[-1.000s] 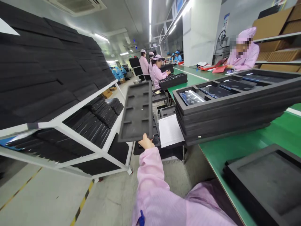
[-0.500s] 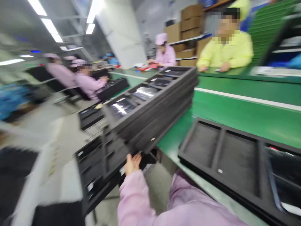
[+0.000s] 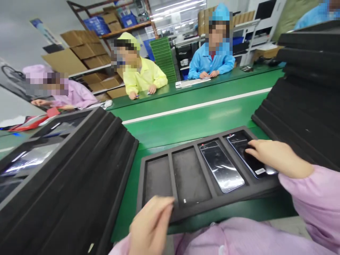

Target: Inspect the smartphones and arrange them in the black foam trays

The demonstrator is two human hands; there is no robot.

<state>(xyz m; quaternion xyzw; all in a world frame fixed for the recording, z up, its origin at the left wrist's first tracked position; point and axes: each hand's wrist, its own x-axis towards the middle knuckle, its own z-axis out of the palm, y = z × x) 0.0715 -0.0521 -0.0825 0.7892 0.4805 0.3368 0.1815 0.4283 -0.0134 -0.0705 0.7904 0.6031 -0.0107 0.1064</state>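
Observation:
My right hand (image 3: 278,157) reaches over the smartphone (image 3: 243,150) in the rightmost compartment of a black foam tray (image 3: 183,214). Its thumb and fingertips lie close together over the dark screen. Whether they pinch anything cannot be seen. A small white label shows at that phone's lower end. Another smartphone (image 3: 223,168), its screen glossy with reflections, lies in the neighbouring compartment. The two left compartments hold no phone, only a small white speck. My left hand (image 3: 151,226) is at the tray's front left, fingers and thumb pressed together with nothing visible between them.
A tall stack of foam trays (image 3: 87,170) with phones in its top one stands on the left. Another black foam stack (image 3: 305,106) rises on the right. Several co-workers sit across the green bench (image 3: 207,120), where a white line runs along it.
My view has swung right, from the tray stack and chair area to the tray before me. My left hand has left the stack's lower edge, and my right hand has come into view.

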